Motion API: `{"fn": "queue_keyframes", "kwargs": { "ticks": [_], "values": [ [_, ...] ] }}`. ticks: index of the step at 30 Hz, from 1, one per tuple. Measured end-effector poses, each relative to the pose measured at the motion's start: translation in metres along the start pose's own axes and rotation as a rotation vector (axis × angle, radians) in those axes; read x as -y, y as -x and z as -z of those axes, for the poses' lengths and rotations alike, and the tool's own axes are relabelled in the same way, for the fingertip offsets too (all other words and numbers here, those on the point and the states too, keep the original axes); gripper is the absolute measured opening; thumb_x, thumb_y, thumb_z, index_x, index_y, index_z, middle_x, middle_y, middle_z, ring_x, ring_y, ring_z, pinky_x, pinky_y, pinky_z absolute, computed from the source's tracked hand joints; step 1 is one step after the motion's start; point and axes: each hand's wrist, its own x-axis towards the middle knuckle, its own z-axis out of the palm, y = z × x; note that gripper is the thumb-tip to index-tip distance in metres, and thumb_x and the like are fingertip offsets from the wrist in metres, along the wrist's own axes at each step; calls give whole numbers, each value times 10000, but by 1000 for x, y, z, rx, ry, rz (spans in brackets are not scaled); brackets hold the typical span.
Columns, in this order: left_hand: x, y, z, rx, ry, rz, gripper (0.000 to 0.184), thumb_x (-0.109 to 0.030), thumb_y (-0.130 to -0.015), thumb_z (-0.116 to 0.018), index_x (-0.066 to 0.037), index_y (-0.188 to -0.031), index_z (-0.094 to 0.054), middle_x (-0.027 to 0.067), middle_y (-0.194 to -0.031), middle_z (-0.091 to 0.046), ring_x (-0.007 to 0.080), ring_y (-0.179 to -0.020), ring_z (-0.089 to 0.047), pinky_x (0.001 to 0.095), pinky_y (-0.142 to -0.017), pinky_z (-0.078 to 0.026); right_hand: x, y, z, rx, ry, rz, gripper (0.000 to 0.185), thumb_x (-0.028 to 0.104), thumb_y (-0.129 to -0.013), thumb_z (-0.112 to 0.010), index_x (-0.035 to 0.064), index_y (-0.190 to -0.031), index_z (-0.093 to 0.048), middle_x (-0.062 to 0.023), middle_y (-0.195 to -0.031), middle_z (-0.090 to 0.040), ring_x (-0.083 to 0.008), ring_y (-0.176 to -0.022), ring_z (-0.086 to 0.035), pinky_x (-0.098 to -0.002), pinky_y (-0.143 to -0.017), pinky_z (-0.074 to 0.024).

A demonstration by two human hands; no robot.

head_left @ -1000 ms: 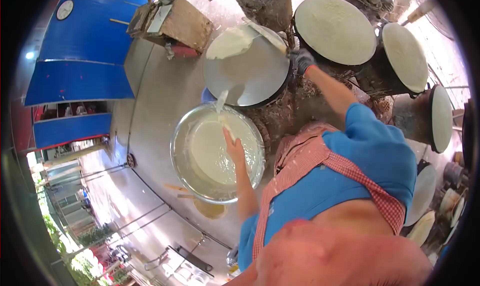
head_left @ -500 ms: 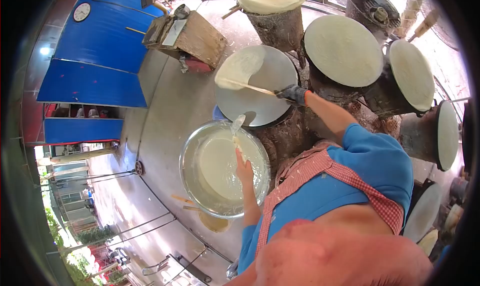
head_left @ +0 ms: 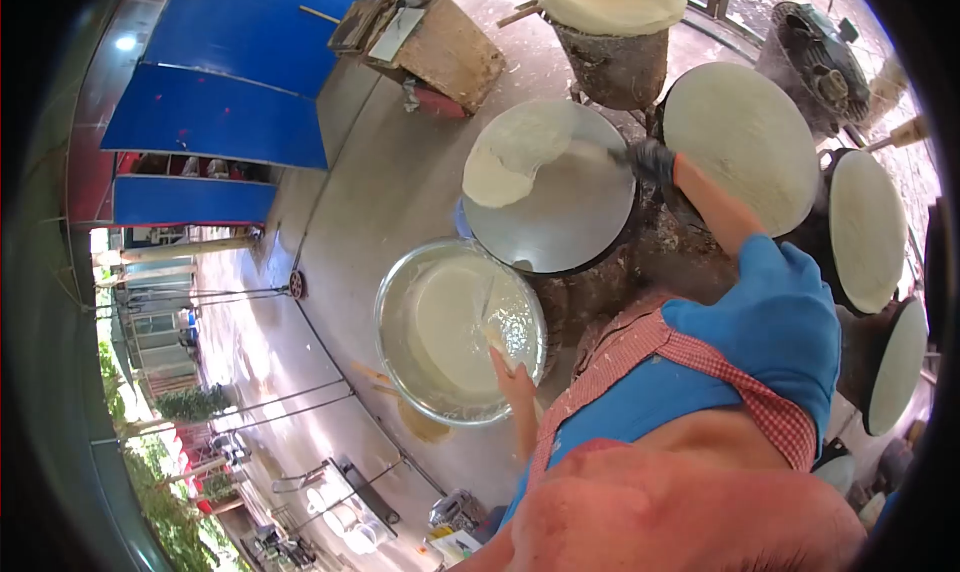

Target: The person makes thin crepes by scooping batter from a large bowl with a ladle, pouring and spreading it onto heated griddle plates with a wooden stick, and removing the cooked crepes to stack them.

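My left hand [head_left: 517, 382] is closed around the handle of a batter-coated ladle [head_left: 492, 334], whose head is down in the pale batter [head_left: 445, 322], hard to make out. A wide metal basin [head_left: 386, 347] holds this batter. My right hand [head_left: 652, 162], in a dark glove, is at the right edge of a round grey griddle [head_left: 570, 227]. It grips a thin wooden spreader [head_left: 597, 152], smeared by motion across the plate. A patch of wet batter [head_left: 515, 152] covers the griddle's upper left part, with bare metal beside it.
Several more griddles on drum stoves stand around me, including one with a pale sheet [head_left: 740, 142] at the right and one [head_left: 612, 0] behind. A wooden box [head_left: 440, 52] stands at the back. Blue panels [head_left: 215, 112] are at the left. Thin sticks [head_left: 375, 377] lie beside the basin.
My right hand has drawn the spreader away from the batter patch toward the griddle's right edge. My left hand has lowered the ladle into the batter. The whole view has shifted.
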Motion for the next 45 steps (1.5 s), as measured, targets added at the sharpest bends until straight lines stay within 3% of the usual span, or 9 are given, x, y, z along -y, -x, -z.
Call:
{"fn": "queue_keyframes", "kwargs": {
  "ticks": [1, 3, 6, 14, 23, 29, 37, 42, 45],
  "values": [
    [-8, 12, 1, -11, -10, 14, 685, 31, -717, -439, -135, -1342, -213, 131, -889, -567, 131, -412, -423, 252, -377, -362, 12, -16, 1, -31, 68, 12, 256, 167, -795, -578, 39, -1018, -580, -158, -1021, -574, -213, -950, -555, -329, -902, -392],
    [-18, 29, -5, 12, 239, 190, 717, 43, -728, -430, -159, -1355, -149, 55, -619, -471, 91, -356, -345, 227, -307, -269, 22, -11, -14, -20, 114, 18, 256, 170, -797, -573, 42, -1018, -580, -157, -1013, -575, -214, -943, -555, -331, -893, -393],
    [-12, 36, -9, -5, 254, 288, 739, 36, -738, -440, -176, -1360, -101, 9, -514, -360, 89, -364, -330, 231, -308, -259, 14, 37, -28, 8, 189, -58, 255, 175, -799, -565, 46, -1018, -579, -157, -1001, -576, -217, -933, -556, -334, -878, -395],
    [-18, 73, -8, -90, 71, 269, 711, 18, -740, -469, -163, -1353, -158, 20, -550, -385, 85, -403, -354, 229, -341, -288, 43, -43, -12, 6, 306, 129, 254, 188, -804, -546, 56, -1019, -577, -155, -968, -577, -224, -905, -557, -343, -840, -400],
    [0, 85, -15, -195, 151, 293, 703, 11, -733, -477, -168, -1349, -188, 25, -577, -405, 91, -443, -378, 230, -380, -307, 26, -3, 28, 21, 511, 76, 255, 202, -810, -524, 67, -1020, -575, -154, -932, -579, -231, -874, -559, -353, -797, -406],
    [26, 97, -6, -205, 168, 350, 706, 6, -714, -470, -165, -1345, -206, 32, -573, -407, 99, -440, -377, 236, -387, -310, 74, -61, -48, 68, 536, 214, 256, 212, -814, -509, 74, -1020, -574, -153, -908, -581, -237, -853, -560, -360, -769, -410],
    [22, 108, -9, -253, 313, 447, 713, 10, -738, -474, -195, -1350, -172, 23, -606, -397, 86, -437, -347, 218, -387, -296, 61, -16, 35, 2, 733, 140, 259, 225, -819, -490, 84, -1021, -572, -152, -875, -582, -244, -825, -561, -369, -730, -415],
    [26, 118, 5, -223, 272, 423, 716, 13, -747, -467, -202, -1353, -151, 20, -617, -392, 80, -446, -342, 215, -390, -295, 99, -52, -59, 31, 708, 321, 262, 233, -823, -477, 90, -1022, -571, -151, -855, -584, -248, -808, -562, -375, -707, -418],
    [19, 123, 22, -190, 191, 366, 717, 22, -739, -456, -199, -1352, -156, 20, -614, -390, 82, -445, -342, 216, -392, -298, 94, -15, -44, -23, 822, 311, 264, 238, -825, -470, 94, -1022, -570, -150, -843, -584, -250, -797, -563, -378, -692, -420]
  ]
}}
